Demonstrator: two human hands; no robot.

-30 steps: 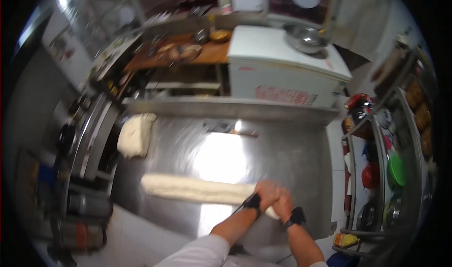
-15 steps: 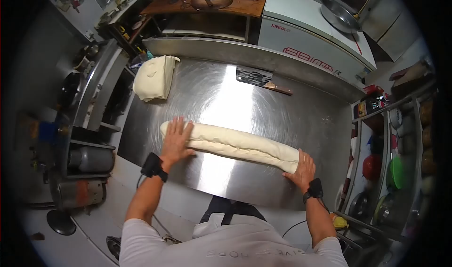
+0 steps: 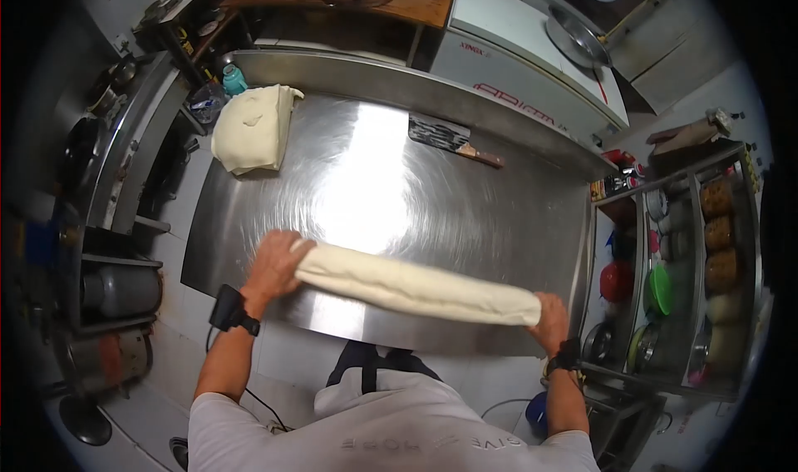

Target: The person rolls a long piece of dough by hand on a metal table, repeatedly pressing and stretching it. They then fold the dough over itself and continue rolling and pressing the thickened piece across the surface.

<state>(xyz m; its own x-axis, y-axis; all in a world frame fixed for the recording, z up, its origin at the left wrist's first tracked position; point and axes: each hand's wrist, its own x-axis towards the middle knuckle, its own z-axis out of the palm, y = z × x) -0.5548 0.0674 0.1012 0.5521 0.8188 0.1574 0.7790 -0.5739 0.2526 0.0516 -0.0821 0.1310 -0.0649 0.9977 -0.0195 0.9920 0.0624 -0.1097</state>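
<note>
A long pale dough roll [image 3: 416, 287] with a lengthwise crease spans the space between my hands, near the front of the steel worktop [image 3: 490, 214]. My left hand [image 3: 278, 264] is closed around its left end. At the other end, my right hand [image 3: 552, 322] grips the dough, its fingers partly hidden. The roll slants slightly down to the right and looks blurred by motion. A thick folded slab of dough [image 3: 252, 133] lies at the worktop's back left corner. Toward the back edge rests a cleaver [image 3: 440, 131] with a wooden handle [image 3: 485, 157].
A raised steel lip [image 3: 366, 78] runs along the back of the worktop. Behind it stand a white chest freezer [image 3: 515, 64] and a wooden table [image 3: 291, 10]. Shelves with bowls and jars [image 3: 720, 232] line the right; a stove unit [image 3: 133, 172] stands left.
My left hand has gone from lying flat on the roll to gripping its end. Both hands have brought the roll closer to my body. The camera view has shifted slightly.
</note>
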